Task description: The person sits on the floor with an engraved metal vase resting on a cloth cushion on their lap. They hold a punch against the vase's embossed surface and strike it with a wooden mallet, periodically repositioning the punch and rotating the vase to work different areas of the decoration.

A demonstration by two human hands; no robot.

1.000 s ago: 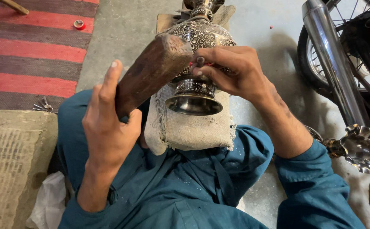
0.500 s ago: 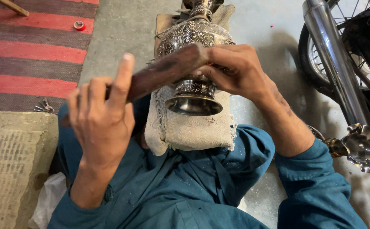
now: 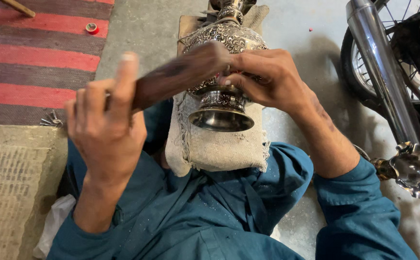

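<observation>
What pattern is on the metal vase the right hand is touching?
The metal vase is silver-toned with dense dark scrolling floral engraving, seen in the head view.

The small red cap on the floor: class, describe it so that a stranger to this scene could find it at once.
Start at the red-and-dark striped rug at upper left. Follow its right edge toward the grey concrete floor. There, on a red stripe, lies the small red cap, round with a pale centre, unlike the long wooden stick farther left.

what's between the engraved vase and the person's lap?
A folded burlap cloth: in the head view the engraved metal vase lies on it, over the teal-clad lap.
</observation>
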